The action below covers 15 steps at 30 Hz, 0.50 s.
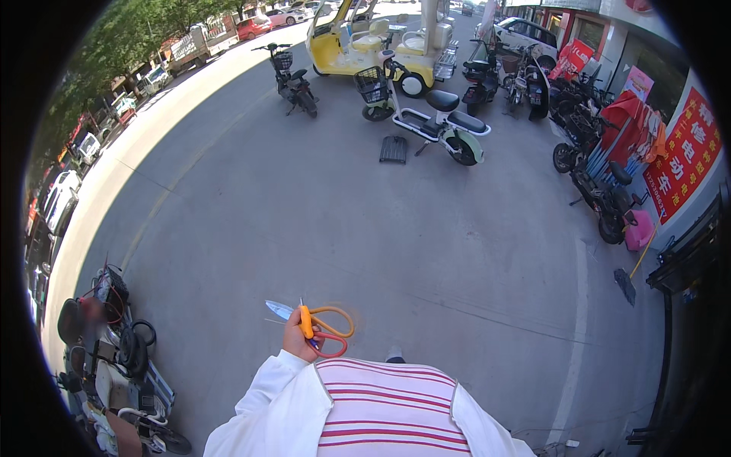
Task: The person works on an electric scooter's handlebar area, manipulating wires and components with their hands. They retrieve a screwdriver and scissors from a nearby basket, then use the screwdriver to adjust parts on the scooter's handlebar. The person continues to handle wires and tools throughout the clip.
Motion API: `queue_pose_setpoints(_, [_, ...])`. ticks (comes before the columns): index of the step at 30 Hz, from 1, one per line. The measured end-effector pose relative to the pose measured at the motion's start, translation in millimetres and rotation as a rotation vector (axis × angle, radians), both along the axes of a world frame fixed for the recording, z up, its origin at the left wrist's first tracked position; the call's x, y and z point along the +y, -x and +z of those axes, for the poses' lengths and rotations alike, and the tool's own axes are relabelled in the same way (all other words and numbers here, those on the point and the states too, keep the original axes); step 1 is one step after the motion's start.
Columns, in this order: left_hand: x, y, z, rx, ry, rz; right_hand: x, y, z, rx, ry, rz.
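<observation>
My left hand [297, 336] is in front of me at the lower middle, its fingers closed around several tools. One is a pair of scissors [333, 353] with large thin loop handles, one orange and one red, sticking out to the right. A bluish pointed blade [279, 309] juts out on the left side of the hand. Upright in the same grip is a short orange-handled tool [306, 322] with a thin metal tip, which looks like a screwdriver. A small dark blue end shows below it. My right hand is out of view.
Ahead stands a white-framed electric scooter [426, 126] beside a black stool-like piece [393, 150]. A yellow three-wheeler [335, 49] is behind it. Parked bikes [122, 358] crowd the left. More bikes [601, 194], a broom [626, 286] and a red banner [685, 156] line the right.
</observation>
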<state>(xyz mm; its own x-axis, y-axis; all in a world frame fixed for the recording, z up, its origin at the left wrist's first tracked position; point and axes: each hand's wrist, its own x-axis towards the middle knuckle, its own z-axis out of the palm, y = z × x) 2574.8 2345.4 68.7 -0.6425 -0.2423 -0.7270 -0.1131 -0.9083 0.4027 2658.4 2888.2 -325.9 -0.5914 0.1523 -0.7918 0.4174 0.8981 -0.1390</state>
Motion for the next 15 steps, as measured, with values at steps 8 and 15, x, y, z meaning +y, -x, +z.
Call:
queue_pose_setpoints(8, [-60.5, 103.0, 3.1, -0.039, 0.054, 0.350, -104.1, 372.2, 74.7, 0.403, 0.012, -0.202])
queue_pose_setpoints(15, [-146.8, 219.8, -40.0, -0.033, 0.041, 0.396, -257.1, 635.0, 90.4, 0.757, 0.419, -0.109])
